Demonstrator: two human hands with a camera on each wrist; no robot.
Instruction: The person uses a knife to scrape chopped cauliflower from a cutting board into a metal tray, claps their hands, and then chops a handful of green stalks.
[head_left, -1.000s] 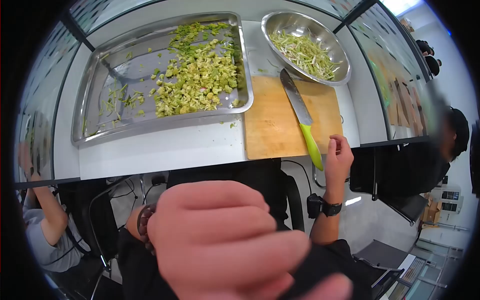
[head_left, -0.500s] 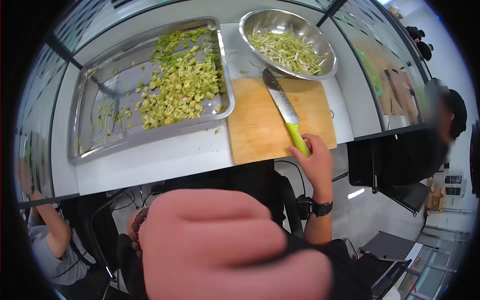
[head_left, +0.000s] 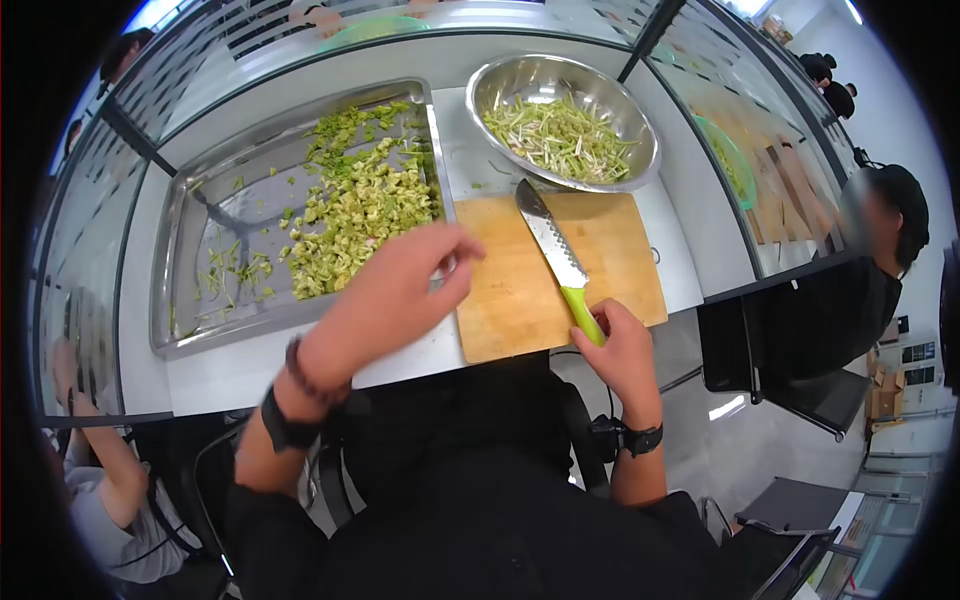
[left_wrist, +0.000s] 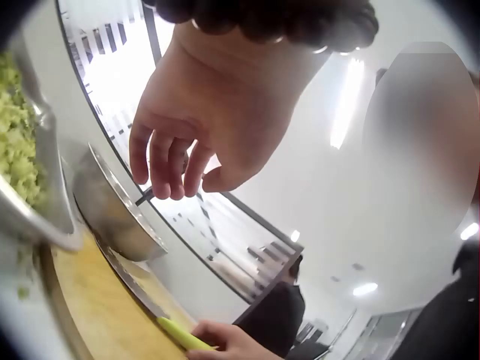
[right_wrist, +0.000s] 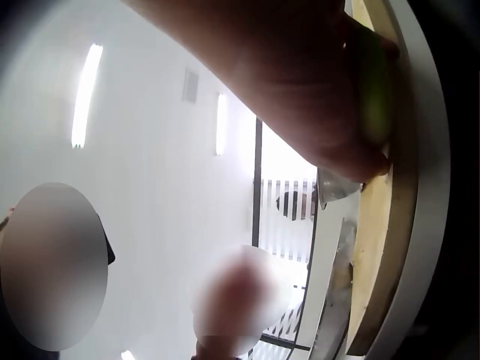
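The left hand (head_left: 395, 300), fingers loosely bent and holding nothing, hovers between the tray's near right corner and the cutting board; the left wrist view shows the same hand (left_wrist: 214, 112) with hanging fingers. At the board's near edge, the right hand (head_left: 625, 355) grips the green handle (head_left: 580, 312) of a knife whose blade (head_left: 548, 235) lies on the wooden board (head_left: 500, 300). In the right wrist view the right hand (right_wrist: 300, 82) is dark beside the green handle (right_wrist: 373, 90). Chopped pale green pieces (head_left: 365, 215) lie in the metal tray (head_left: 200, 345).
Behind the board stands a metal bowl (head_left: 640, 165) of thin green and white strips (head_left: 560, 140), slightly over the board's back edge. Glass partitions (head_left: 770, 170) border the table at the back and sides. A seated person (head_left: 810, 300) is at the right beyond the partition.
The left hand has moved from close before the head camera to over the table near the tray. The right hand has moved onto the knife handle and taken hold of it.
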